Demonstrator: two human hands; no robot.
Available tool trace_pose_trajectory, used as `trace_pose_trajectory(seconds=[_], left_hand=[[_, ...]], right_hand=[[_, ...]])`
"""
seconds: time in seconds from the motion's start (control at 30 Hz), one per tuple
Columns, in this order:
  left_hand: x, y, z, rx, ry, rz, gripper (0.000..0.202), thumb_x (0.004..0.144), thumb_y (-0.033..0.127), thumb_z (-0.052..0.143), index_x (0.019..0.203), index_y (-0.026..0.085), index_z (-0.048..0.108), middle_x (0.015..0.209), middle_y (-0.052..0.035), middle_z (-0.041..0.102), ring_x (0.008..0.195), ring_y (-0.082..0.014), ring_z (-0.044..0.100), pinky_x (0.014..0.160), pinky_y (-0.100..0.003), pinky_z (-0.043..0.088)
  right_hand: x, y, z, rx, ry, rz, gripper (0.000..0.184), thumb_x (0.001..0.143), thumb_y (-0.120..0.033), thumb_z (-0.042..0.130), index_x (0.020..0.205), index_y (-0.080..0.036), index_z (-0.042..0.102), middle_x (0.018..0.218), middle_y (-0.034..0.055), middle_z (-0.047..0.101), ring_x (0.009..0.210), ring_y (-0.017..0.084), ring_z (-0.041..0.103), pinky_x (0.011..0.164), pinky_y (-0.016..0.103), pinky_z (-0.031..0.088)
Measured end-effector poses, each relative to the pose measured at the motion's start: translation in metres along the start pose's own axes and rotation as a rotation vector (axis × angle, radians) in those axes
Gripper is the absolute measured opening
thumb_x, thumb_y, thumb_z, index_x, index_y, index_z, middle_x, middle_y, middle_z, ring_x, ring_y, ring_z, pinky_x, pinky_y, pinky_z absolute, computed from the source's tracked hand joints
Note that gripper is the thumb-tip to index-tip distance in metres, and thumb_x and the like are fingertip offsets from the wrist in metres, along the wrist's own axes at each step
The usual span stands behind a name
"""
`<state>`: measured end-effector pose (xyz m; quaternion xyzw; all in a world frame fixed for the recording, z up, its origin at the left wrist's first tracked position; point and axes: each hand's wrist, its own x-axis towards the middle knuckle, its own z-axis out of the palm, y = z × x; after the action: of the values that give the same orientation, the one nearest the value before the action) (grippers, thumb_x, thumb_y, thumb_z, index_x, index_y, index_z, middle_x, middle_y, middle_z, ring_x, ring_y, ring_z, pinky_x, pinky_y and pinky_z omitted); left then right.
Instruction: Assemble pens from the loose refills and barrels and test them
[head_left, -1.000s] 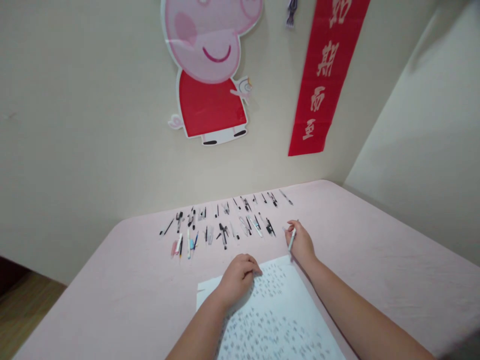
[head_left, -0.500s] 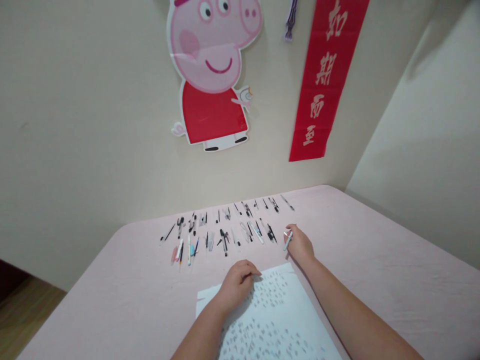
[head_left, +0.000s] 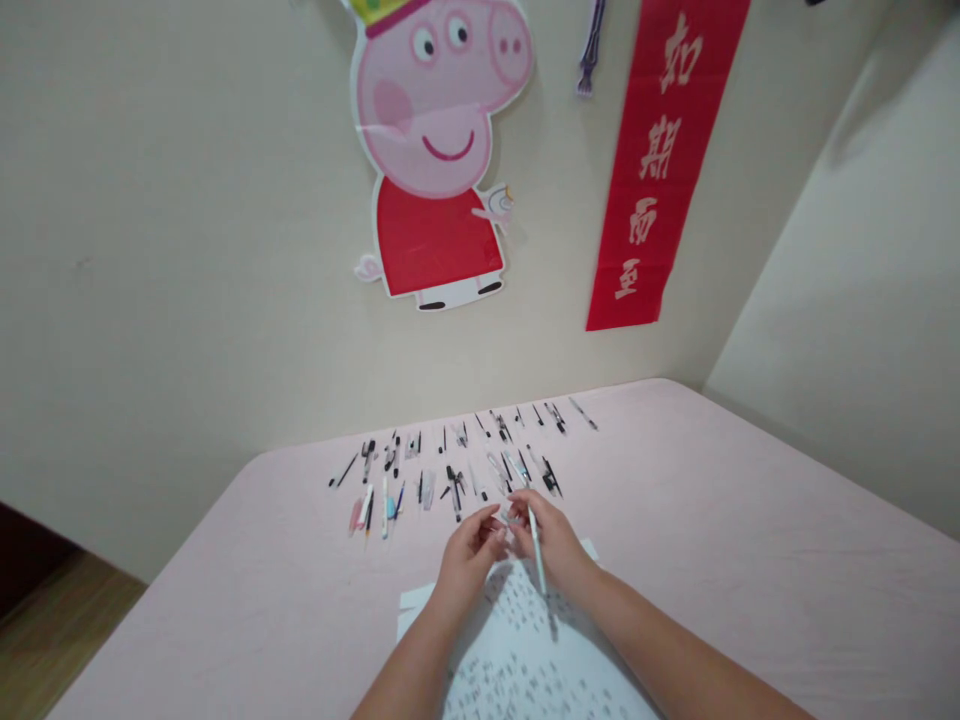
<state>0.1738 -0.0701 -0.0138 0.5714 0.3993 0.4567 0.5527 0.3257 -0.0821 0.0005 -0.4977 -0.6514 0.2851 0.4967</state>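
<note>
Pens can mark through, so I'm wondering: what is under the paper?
The pink surface shows beside the paper, which seems to lie on it. Anything else beneath is covered. The left hand and right hand hide part of the paper's far edge.

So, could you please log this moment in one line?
right hand: holds pale pen; left hand: near right; paper: written on; pen parts: beyond

- We see a white pen (head_left: 538, 555) of smooth plastic.
- Below it, we find paper sheets (head_left: 525, 690), matt and thin.
- Pen parts (head_left: 454, 492) look like plastic, some clear, some opaque black.
- We see the worktop (head_left: 247, 610) surface as matt, resembling cloth.
- The pig cutout (head_left: 439, 240) looks smooth, faintly glossy.
- We see wood-look flooring (head_left: 60, 635) and a matt wall (head_left: 187, 260).
</note>
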Motion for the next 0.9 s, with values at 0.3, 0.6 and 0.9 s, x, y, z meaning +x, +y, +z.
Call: trace_pose_trajectory(seconds=[0.3,0.6,0.9], left_hand=[[-0.001,0.004,-0.005,0.121,0.113,0.028,0.029,0.076,0.039,0.063,0.091,0.016,0.073,0.094,-0.0113,0.071,0.083,-0.0213,0.066,0.075,-0.034,0.051],[0.000,0.000,-0.006,0.390,0.129,0.195,0.019,0.074,0.018,0.056,0.087,0.019,0.071,0.088,-0.0068,0.069,0.082,-0.0186,0.063,0.074,-0.032,0.050],[-0.001,0.007,-0.006,0.480,0.099,0.259,0.026,0.072,0.011,0.052,0.088,0.020,0.071,0.085,-0.0057,0.066,0.082,-0.0189,0.061,0.074,-0.032,0.049]], right_hand=[[-0.007,-0.011,0.007,0.036,-0.056,-0.024,0.022,0.078,-0.019,0.055,0.100,-0.020,0.056,0.089,0.0043,0.062,0.078,0.017,0.057,0.076,0.032,0.047],[-0.015,-0.014,-0.003,0.319,-0.014,0.191,0.037,0.087,-0.050,0.044,0.098,-0.021,0.063,0.103,0.0081,0.056,0.091,0.021,0.057,0.061,0.027,0.053],[-0.009,-0.009,-0.003,0.239,-0.038,0.110,0.011,0.082,-0.032,0.052,0.087,-0.022,0.053,0.066,-0.0041,0.046,0.057,0.011,0.045,0.052,0.021,0.038]])
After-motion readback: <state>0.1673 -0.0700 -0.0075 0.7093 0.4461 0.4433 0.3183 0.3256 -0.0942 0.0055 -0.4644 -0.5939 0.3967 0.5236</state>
